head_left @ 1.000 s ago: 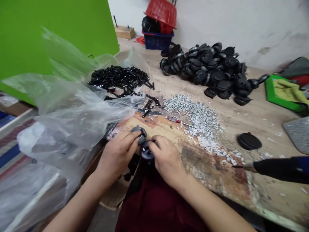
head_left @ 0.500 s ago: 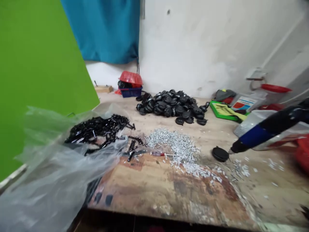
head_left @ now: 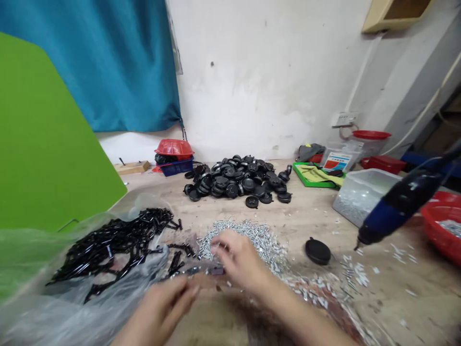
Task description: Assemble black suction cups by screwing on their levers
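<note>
My right hand (head_left: 236, 257) reaches over the near edge of a heap of small silver screws (head_left: 252, 235), its fingers curled and blurred by motion. My left hand (head_left: 163, 305) hovers low in front of it, fingers stretched forward, next to a dark small part (head_left: 212, 271) on the wooden table (head_left: 313, 211). Whether either hand holds anything is lost in the blur. Black pins (head_left: 111, 240) lie spread on a clear plastic bag (head_left: 72, 307) to the left.
A pile of black round caps (head_left: 237, 180) sits at the back, one lone cap (head_left: 317, 251) to the right. A blue-black power screwdriver (head_left: 399, 202) hangs at right. A clear tub (head_left: 360, 194), red bowl (head_left: 441, 226), green tray (head_left: 313, 174) and red basket (head_left: 175, 148) stand around.
The view has lifted toward the wall. Both hands left the black caps at the table's near edge, dropped out of sight, and are now at the screw heap.
</note>
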Demonstrator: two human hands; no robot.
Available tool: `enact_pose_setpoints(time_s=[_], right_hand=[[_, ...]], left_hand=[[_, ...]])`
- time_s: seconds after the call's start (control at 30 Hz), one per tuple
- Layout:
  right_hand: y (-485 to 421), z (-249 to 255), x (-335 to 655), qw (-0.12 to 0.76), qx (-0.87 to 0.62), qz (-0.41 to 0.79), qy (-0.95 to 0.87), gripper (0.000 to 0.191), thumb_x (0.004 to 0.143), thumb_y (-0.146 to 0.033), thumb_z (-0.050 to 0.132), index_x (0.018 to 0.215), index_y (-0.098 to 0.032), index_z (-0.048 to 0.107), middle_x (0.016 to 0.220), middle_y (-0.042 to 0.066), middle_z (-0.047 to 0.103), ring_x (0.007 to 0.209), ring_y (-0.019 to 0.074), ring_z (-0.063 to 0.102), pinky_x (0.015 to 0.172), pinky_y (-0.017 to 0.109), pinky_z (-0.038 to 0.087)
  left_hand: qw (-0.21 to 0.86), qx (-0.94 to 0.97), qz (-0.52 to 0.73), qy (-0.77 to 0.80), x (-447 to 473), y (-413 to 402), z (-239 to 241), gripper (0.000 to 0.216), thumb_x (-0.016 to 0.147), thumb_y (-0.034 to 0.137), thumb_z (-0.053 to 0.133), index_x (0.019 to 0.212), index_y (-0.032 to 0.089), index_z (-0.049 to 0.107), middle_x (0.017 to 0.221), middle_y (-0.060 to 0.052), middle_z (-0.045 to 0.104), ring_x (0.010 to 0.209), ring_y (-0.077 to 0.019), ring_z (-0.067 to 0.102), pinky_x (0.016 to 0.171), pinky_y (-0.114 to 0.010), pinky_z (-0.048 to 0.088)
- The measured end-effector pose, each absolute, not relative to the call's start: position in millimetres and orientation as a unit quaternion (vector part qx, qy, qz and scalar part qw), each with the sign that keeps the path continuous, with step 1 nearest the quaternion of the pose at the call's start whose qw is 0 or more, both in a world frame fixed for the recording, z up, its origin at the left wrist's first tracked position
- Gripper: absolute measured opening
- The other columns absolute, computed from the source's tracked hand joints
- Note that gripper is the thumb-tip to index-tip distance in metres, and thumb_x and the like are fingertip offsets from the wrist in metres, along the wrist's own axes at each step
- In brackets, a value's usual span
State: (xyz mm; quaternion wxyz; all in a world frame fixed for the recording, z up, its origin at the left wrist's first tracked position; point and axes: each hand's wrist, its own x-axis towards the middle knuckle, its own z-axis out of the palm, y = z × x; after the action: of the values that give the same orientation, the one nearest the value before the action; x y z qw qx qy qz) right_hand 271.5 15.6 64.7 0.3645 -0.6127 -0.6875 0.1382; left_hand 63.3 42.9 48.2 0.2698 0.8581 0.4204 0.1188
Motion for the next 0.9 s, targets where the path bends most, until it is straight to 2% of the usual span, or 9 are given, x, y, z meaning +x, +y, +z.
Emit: enact_pose_setpoints(time_s=[0.1,0.23,0.37,0.47,0.57,0.67,0.77,0.83,0.9], right_hand=[[80.6,68.7,321.2,0.355,-0.695,0.078,-0.62,0.024,0.087,-0.02,0.054,0.11,-0.019,0.06,0.111,0.008,0.062,0.103,0.0185,0.059,0.09,0.032,0.045],[158.6,53.4,354.7,0.321,-0.762,0.028,-0.562,0.044,0.079,-0.019,0.064,0.122,-0.014,0.053,0.122,0.016,0.054,0.115,0.0281,0.051,0.092,0.04,0.045],[211.4,35.0,364.5,0.281,-0.79,-0.006,-0.545,0.045,0.085,-0.028,0.061,0.126,-0.016,0.048,0.131,0.013,0.049,0.117,0.0278,0.05,0.093,0.047,0.045],[236.2,23.2,371.2,0.258,-0.792,-0.011,-0.554,0.039,0.089,-0.034,0.055,0.125,-0.018,0.05,0.129,0.009,0.051,0.113,0.0253,0.053,0.093,0.049,0.046],[248.2,13.4,376.5,0.256,-0.783,0.002,-0.566,0.051,0.084,-0.024,0.061,0.132,-0.018,0.044,0.128,0.013,0.051,0.121,0.0288,0.046,0.098,0.05,0.039],[247.4,9.9,378.5,0.287,-0.769,0.023,-0.571,0.061,0.077,-0.01,0.062,0.134,-0.017,0.042,0.126,0.017,0.052,0.125,0.0299,0.041,0.103,0.049,0.031],[236.1,15.8,377.2,0.35,-0.748,0.045,-0.562,0.062,0.073,-0.01,0.061,0.132,-0.015,0.043,0.127,0.018,0.05,0.121,0.0297,0.045,0.104,0.047,0.03],[223.0,24.3,373.1,0.405,-0.729,0.062,-0.549,0.063,0.073,-0.016,0.062,0.132,-0.015,0.041,0.128,0.017,0.05,0.119,0.0284,0.047,0.101,0.044,0.035],[203.0,34.9,364.9,0.457,-0.7,0.092,-0.541,0.06,0.074,-0.023,0.062,0.129,-0.017,0.039,0.123,0.014,0.054,0.111,0.0246,0.054,0.094,0.039,0.044]], left_hand=[[0.136,0.905,0.183,0.36,132.7,121.4,65.6,0.022,0.089,0.028,0.044,0.085,0.022,0.065,0.081,-0.002,0.069,0.074,-0.0181,0.064,0.071,-0.029,0.051],[0.059,0.898,0.238,0.365,208.8,217.9,65.0,0.024,0.086,0.014,0.048,0.106,0.016,0.062,0.112,-0.011,0.063,0.11,-0.0249,0.055,0.096,-0.041,0.043],[0.036,0.899,0.257,0.354,248.7,282.5,50.5,0.034,0.088,0.023,0.055,0.121,0.016,0.054,0.131,-0.012,0.051,0.119,-0.0267,0.049,0.098,-0.049,0.042],[0.056,0.899,0.254,0.352,264.3,310.9,39.3,0.039,0.087,0.032,0.057,0.123,0.018,0.052,0.131,-0.01,0.051,0.115,-0.0263,0.053,0.094,-0.051,0.045],[0.094,0.889,0.259,0.365,273.3,323.8,31.2,0.038,0.088,0.032,0.056,0.123,0.017,0.052,0.129,-0.01,0.052,0.112,-0.0254,0.054,0.092,-0.049,0.047],[0.147,0.872,0.274,0.379,274.0,322.2,30.5,0.038,0.087,0.031,0.058,0.122,0.017,0.053,0.131,-0.011,0.051,0.114,-0.0264,0.053,0.095,-0.051,0.044],[0.218,0.845,0.303,0.384,264.6,308.4,39.9,0.039,0.083,0.031,0.062,0.118,0.016,0.055,0.129,-0.012,0.054,0.118,-0.0282,0.051,0.1,-0.047,0.04],[0.278,0.815,0.326,0.389,253.7,292.8,50.6,0.037,0.085,0.037,0.057,0.114,0.015,0.056,0.114,-0.013,0.062,0.107,-0.0271,0.059,0.093,-0.043,0.046],[0.35,0.779,0.341,0.392,240.2,271.2,62.6,0.039,0.091,0.045,0.041,0.108,0.012,0.054,0.09,-0.011,0.066,0.081,-0.023,0.066,0.073,-0.038,0.054]])
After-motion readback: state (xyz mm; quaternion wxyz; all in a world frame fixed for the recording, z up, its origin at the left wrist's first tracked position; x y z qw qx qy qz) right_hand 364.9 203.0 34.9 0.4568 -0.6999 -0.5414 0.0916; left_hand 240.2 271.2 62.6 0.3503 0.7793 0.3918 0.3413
